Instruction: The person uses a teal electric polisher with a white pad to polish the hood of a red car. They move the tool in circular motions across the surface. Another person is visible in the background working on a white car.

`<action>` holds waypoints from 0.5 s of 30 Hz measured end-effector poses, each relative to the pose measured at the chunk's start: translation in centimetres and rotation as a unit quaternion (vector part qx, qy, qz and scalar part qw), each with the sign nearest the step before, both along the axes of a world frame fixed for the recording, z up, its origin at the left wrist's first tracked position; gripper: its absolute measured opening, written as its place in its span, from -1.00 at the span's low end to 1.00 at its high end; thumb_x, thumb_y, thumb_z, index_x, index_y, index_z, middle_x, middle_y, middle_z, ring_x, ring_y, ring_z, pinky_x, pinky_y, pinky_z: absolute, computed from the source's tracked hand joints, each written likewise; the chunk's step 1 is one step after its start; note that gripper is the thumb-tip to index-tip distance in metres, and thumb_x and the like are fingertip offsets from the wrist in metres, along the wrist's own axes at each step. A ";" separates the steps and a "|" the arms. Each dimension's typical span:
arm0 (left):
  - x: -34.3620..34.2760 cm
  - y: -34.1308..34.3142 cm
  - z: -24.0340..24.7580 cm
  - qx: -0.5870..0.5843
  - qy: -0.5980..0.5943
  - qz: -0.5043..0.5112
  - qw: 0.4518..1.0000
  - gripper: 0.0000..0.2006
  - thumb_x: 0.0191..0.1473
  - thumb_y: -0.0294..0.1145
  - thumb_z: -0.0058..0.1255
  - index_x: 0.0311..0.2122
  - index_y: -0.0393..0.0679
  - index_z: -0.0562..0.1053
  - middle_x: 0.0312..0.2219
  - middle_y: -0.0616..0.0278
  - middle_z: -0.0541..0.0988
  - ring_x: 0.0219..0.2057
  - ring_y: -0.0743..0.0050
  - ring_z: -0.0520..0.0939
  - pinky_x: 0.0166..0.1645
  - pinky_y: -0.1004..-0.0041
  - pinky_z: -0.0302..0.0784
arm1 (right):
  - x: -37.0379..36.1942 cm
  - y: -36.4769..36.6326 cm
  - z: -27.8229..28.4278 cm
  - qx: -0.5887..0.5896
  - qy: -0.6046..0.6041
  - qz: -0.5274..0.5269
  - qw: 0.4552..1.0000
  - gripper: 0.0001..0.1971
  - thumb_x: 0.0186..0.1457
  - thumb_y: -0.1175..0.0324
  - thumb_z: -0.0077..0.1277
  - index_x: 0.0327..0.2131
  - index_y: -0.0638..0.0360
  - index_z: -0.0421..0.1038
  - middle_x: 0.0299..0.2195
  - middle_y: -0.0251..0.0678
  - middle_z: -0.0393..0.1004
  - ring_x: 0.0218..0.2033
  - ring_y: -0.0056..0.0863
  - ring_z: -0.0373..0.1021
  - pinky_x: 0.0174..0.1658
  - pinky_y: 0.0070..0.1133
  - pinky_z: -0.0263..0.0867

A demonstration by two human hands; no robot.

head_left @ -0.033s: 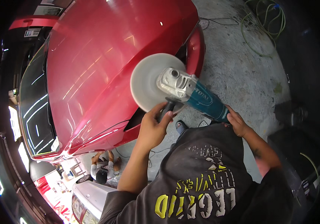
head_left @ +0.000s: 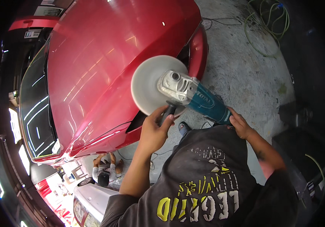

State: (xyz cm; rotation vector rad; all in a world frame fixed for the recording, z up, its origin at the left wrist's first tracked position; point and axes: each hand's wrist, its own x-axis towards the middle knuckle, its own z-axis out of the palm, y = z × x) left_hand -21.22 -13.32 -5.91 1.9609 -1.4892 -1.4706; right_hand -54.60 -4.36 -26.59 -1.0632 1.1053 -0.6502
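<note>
- left hand (head_left: 154,132) wrapped round a stubby black side handle (head_left: 168,112), right hand (head_left: 241,125) clasping the tail of the polisher (head_left: 208,104), fingers underneath hidden
- polisher's teal-bodied with a cast-metal head and round whitish pad (head_left: 142,85), over the front edge of the curvy, glossy red hood (head_left: 105,60); can't tell if they touch
- blotchy concrete floor (head_left: 242,64)
- crouching person (head_left: 103,178), tiny, hard to make out

polisher (head_left: 181,90) — car (head_left: 102,68) left; hose (head_left: 271,32) right
</note>
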 end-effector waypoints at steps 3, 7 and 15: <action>1.6 1.6 -0.2 -0.003 0.003 0.029 1.000 -0.55 0.33 -0.25 0.13 0.20 -0.32 0.46 -0.46 0.19 0.66 -0.69 0.69 0.45 -0.59 0.59 0.35 | 1.3 0.2 0.5 -0.028 0.017 0.028 0.999 -0.32 0.47 -0.04 -0.34 0.45 0.21 0.03 0.00 0.07 0.56 -0.13 -0.16 0.54 0.00 -0.33 0.42; 5.3 4.6 -0.8 0.004 0.002 0.062 0.998 -0.59 0.34 -0.25 0.13 0.16 -0.31 0.51 -0.45 0.19 0.67 -0.71 0.72 0.43 -0.62 0.62 0.31 | 4.1 1.4 0.6 -0.126 0.066 0.063 0.988 -0.28 0.43 -0.10 -0.28 0.47 0.12 -0.02 0.12 0.15 0.49 0.04 0.08 0.51 0.16 -0.27 0.36; 9.8 10.6 -0.9 -0.008 0.044 0.114 0.992 -0.55 0.33 -0.28 0.15 0.19 -0.37 0.45 -0.38 0.20 0.68 -0.64 0.72 0.47 -0.55 0.62 0.36 | 9.8 2.2 2.4 -0.157 0.231 0.044 0.959 -0.09 -0.07 -0.07 0.42 0.33 -0.03 0.27 -0.12 0.02 0.66 -0.01 0.05 0.57 0.15 -0.21 0.40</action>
